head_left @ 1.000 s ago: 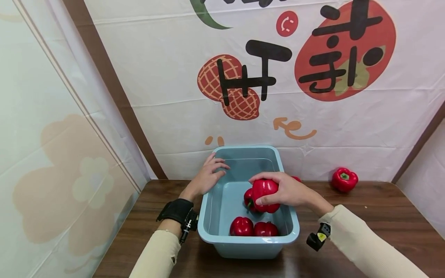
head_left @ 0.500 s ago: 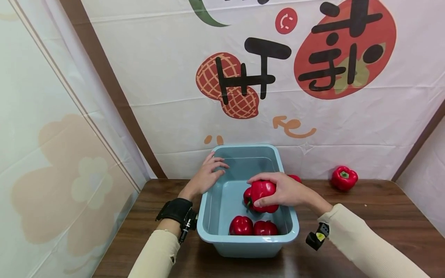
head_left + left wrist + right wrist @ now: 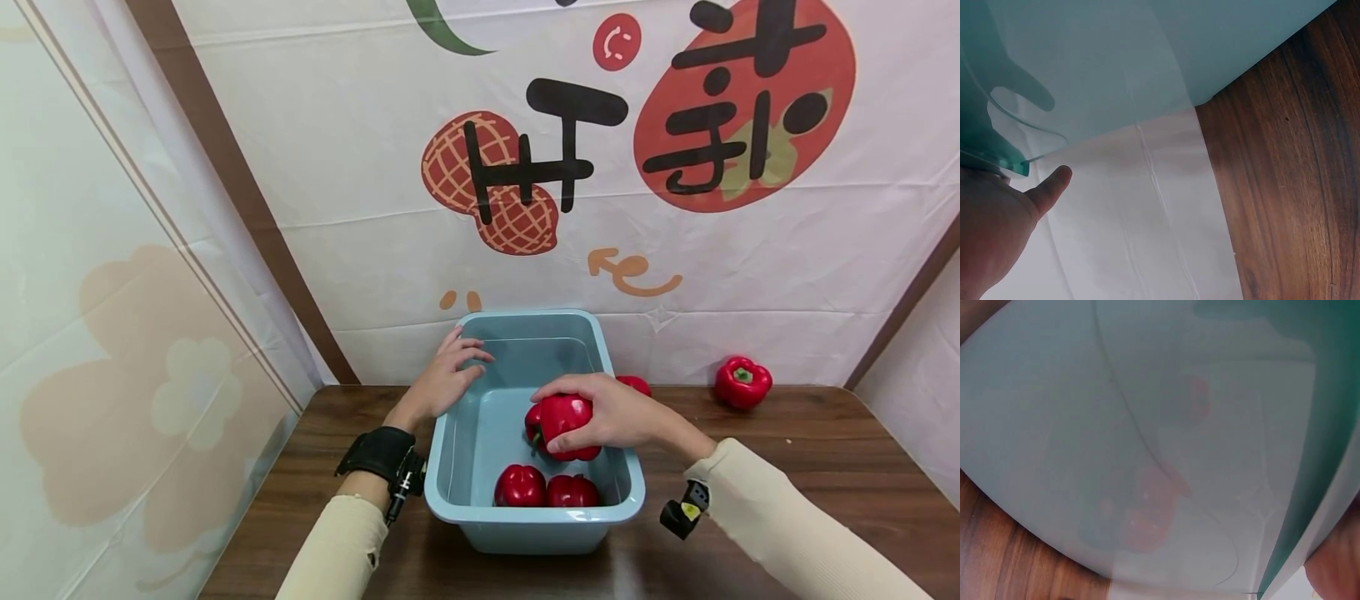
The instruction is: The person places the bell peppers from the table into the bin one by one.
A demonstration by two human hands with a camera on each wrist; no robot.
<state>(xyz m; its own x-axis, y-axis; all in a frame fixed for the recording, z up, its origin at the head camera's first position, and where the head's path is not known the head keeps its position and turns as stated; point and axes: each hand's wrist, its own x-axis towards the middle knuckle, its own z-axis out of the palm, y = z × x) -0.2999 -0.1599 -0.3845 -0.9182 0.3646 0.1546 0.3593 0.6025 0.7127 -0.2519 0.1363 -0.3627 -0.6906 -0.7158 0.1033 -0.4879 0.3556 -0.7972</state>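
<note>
My right hand (image 3: pixel 615 408) grips a red bell pepper (image 3: pixel 564 417) over the right side of a light blue plastic basin (image 3: pixel 536 518), thumb in front and fingers over the top. Partly hidden behind that pepper, another bell pepper (image 3: pixel 533 423) with a green stem sits in the basin. Two more, a left pepper (image 3: pixel 521 486) and a right pepper (image 3: pixel 572 492), lie side by side at the near end. On the basin's left rim rests my left hand (image 3: pixel 444 377), fingers loosely spread. In the left wrist view, a finger (image 3: pixel 1052 187) extends beside the basin wall (image 3: pixel 1110 69).
Behind the basin's right rim, a red pepper (image 3: pixel 634 384) peeks out. Farther right, one pepper (image 3: pixel 742 383) sits at the back of the wooden table (image 3: pixel 787 475). A printed white cloth (image 3: pixel 360 275) hangs directly behind. Red blurs show on the basin's wall (image 3: pixel 1054 456) in the right wrist view.
The right hand and its pepper have shifted very slightly left in the head view. The left hand stays at the rim, and the other peppers keep their places.
</note>
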